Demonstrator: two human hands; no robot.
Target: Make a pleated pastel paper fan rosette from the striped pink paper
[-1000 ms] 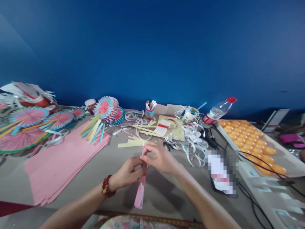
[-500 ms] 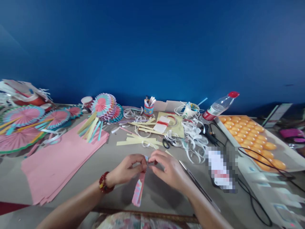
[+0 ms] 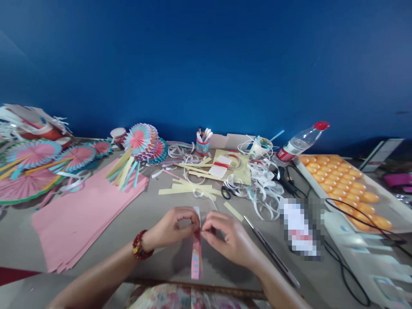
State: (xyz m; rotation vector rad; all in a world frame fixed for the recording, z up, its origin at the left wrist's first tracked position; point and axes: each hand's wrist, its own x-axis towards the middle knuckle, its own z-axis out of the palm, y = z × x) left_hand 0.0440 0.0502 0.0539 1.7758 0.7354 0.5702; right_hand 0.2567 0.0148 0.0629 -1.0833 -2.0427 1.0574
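My left hand (image 3: 175, 227) pinches a narrow stack of pleated paper (image 3: 196, 257), pink with blue and yellow bands, near its middle. The paper stands nearly lengthwise towards me, its lower end hanging near the table's front edge and a pale end showing above my fingers. Close against its right side, my right hand (image 3: 227, 238) has thumb and fingertips pressed together. Whatever lies in that pinch is too small to make out. Beyond my hands lie a yellow paper strip (image 3: 234, 211) and scissors with black handles (image 3: 225, 192).
Pink paper sheets (image 3: 74, 227) and folded-paper rosettes (image 3: 140, 139) lie left. Curled white strips (image 3: 264, 189), yellow strips (image 3: 186, 187) and a pen cup (image 3: 202, 146) are behind. At right are a long metal tool (image 3: 273, 253), a bottle (image 3: 298, 146), black cable (image 3: 341, 262) and a tray of orange domes (image 3: 399, 210).
The pleated paper has turned from slanting down-left to nearly straight towards me. My right thumb and fingertips have come closer together beside it. The view has shifted slightly.
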